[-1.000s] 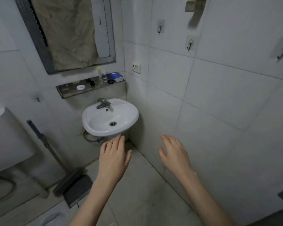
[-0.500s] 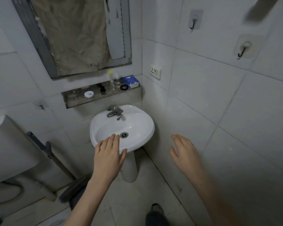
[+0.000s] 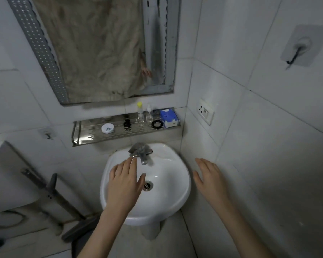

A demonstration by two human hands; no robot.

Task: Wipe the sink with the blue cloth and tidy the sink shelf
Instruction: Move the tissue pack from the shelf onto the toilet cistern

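Note:
A white pedestal sink (image 3: 168, 192) stands in the corner, with a metal tap (image 3: 141, 152) at its back and a drain (image 3: 147, 185) in the bowl. My left hand (image 3: 124, 183) hovers open over the bowl's left half, fingertips near the tap. My right hand (image 3: 209, 179) is open beside the sink's right rim, near the wall, holding nothing. Above the sink a steel shelf (image 3: 93, 135) carries a white round lid (image 3: 107, 128), a black clip (image 3: 127, 124), two small clear bottles (image 3: 140, 116), a black ring (image 3: 157, 125) and a blue item (image 3: 168, 117) at the right end.
A mirror (image 3: 101, 49) hangs above the shelf. A wall socket (image 3: 205, 112) and a hook (image 3: 296, 53) sit on the right wall. A white toilet tank (image 3: 6, 175) and a long-handled dustpan (image 3: 52, 198) stand at the left on the floor.
I have come closer to the sink. My left hand has moved forward over the bowl toward the tap, and my right hand has risen beside the rim.

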